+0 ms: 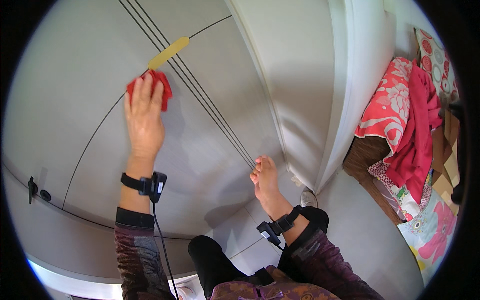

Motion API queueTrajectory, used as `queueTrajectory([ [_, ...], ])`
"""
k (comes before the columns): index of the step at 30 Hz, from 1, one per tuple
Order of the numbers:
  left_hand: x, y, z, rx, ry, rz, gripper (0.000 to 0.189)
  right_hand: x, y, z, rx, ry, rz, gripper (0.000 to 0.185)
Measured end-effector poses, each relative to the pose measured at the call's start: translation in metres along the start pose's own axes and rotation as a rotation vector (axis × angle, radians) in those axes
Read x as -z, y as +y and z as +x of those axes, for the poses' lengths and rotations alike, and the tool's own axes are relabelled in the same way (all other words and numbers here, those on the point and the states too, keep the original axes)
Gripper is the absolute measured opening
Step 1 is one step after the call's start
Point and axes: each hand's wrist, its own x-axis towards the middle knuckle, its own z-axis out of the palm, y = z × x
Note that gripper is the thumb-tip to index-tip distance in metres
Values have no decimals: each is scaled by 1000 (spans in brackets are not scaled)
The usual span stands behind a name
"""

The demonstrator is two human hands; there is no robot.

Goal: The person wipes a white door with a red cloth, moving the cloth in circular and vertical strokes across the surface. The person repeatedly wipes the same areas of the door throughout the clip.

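My left hand (pixel 145 116) presses a red cloth (pixel 165 90) flat against a grey door panel (pixel 202 146). The cloth lies just below a yellow oval inlay (pixel 168 53) that crosses several dark vertical lines on the panel. My right hand (pixel 265 178) is held in front of the lower part of the panel with its fingers curled; nothing shows in it. Each wrist wears a black strap with a small black device.
A black door handle (pixel 32 190) and a round lock fitting (pixel 45 195) sit at the far left. A white door frame (pixel 339 93) stands right of the panel. Farther right, a red floral cushion (pixel 390 101) and a crimson cloth (pixel 416 138) lie on brown furniture (pixel 365 161). Tiled floor (pixel 249 240) lies below.
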Motion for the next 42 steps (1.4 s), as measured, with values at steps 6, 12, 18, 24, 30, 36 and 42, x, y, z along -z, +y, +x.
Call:
queueTrajectory([
  [6, -19, 23, 11, 95, 56, 36, 57, 3, 0, 4, -28, 48, -6, 19],
  [12, -68, 91, -74, -170, -223, -136, 57, 1, 2, 4, -44, 52, 20, 19],
  [18, -88, 150, -184, -297, -577, -216, 55, -2, -1, 4, -70, 56, 28, 19],
  [24, -68, 129, -226, -228, -638, -241, 54, -3, 8, 5, -70, 61, 16, 18],
  [30, -25, 56, -171, -105, -435, -184, 59, 5, 19, 8, -85, 49, -15, 22],
  [36, 16, -19, -81, 124, -31, -21, 63, 13, 24, 11, -54, 70, -48, 20],
  [42, 14, -27, -53, 232, 107, 90, 62, 13, 28, 13, -28, 57, -77, 11],
])
